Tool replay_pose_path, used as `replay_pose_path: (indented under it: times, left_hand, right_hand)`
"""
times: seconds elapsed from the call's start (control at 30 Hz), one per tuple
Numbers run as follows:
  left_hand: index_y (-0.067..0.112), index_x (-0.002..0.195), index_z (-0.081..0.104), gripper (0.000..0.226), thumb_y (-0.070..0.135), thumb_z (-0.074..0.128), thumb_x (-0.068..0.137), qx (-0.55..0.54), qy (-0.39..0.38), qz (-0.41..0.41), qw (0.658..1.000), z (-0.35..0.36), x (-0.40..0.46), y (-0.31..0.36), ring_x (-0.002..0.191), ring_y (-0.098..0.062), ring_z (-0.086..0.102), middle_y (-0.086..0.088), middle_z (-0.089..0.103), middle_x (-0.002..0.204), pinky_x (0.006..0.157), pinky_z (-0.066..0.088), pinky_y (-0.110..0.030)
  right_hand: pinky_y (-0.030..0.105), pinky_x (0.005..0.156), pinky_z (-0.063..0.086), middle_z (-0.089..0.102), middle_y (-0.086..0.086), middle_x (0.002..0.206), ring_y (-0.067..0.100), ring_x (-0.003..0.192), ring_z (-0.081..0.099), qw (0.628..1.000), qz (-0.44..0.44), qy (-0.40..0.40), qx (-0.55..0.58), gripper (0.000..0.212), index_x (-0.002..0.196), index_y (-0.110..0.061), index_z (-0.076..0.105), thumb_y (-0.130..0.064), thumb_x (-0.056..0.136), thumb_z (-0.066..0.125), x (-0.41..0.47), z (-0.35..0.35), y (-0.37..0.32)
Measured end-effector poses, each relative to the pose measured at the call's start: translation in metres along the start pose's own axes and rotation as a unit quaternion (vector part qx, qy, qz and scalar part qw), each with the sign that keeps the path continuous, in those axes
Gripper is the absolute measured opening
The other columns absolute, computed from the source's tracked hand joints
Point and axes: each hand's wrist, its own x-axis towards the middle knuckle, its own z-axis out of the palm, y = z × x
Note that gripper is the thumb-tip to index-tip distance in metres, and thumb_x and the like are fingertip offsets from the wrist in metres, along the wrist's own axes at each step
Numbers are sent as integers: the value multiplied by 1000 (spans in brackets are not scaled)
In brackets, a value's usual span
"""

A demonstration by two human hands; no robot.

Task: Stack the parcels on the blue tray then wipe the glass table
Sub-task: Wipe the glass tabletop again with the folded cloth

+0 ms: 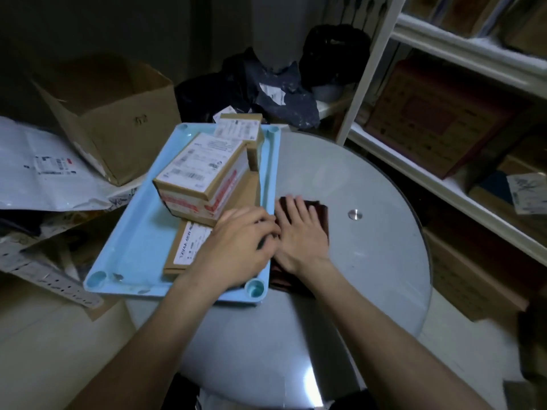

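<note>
A light blue tray point(142, 232) lies on the left part of the round glass table point(370, 261). On it sit several brown cardboard parcels: a stack with a white label point(201, 173), a flat parcel point(189, 247) at the near end and another parcel point(239, 128) at the far end. A dark brown cloth point(322, 214) lies on the glass right beside the tray. My right hand point(302, 232) presses flat on the cloth, fingers spread. My left hand point(242, 241) rests curled over the tray's right rim, fingertips touching the cloth's edge.
An open cardboard box point(112, 113) and white mailer bags point(44, 167) lie to the left. Dark plastic bags point(266, 93) are piled behind the tray. White shelves point(444, 161) with boxes stand at the right. A metal stud point(355, 215) sits in the glass.
</note>
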Motion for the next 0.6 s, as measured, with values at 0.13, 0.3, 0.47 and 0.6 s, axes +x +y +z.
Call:
replay_pose_path:
  times: [0.13, 0.3, 0.47, 0.6]
  left_hand:
    - [22, 99, 77, 35, 30, 47, 83, -8, -5, -1, 1000, 0, 0, -2, 104, -22, 62, 4, 71, 103, 93, 34, -30]
    - [21, 98, 78, 38, 32, 43, 86, -19, 9, -7, 1000, 1, 0, -4, 107, -18, 61, 6, 71, 104, 94, 33, -28]
    - [22, 99, 75, 32, 29, 47, 85, -14, -3, -7, 1000, 1, 3, -3, 101, -21, 61, 5, 69, 100, 92, 36, -31]
    - [22, 100, 76, 33, 27, 47, 85, -17, -6, -4, 1000, 0, 1, -5, 103, -17, 60, 5, 70, 103, 90, 35, -29]
  right_hand:
    - [36, 123, 4, 19, -2, 165, 17, 152, 9, 997, -74, -1, 25, 69, 156, -20, 20, -44, 92, 22, -53, -6, 24]
    - [45, 121, 13, 25, 10, 162, 28, 149, 19, 993, 113, 26, -16, 63, 152, -15, 29, -38, 93, 27, -2, -21, 95]
    - [45, 109, 27, 46, 15, 146, 33, 134, 36, 999, -25, 26, -35, 63, 139, -10, 46, -39, 90, 18, 28, 0, 9]
    - [37, 120, 10, 33, 7, 160, 26, 149, 23, 990, -139, -20, 7, 69, 151, -15, 35, -36, 87, 21, -24, -8, 24]
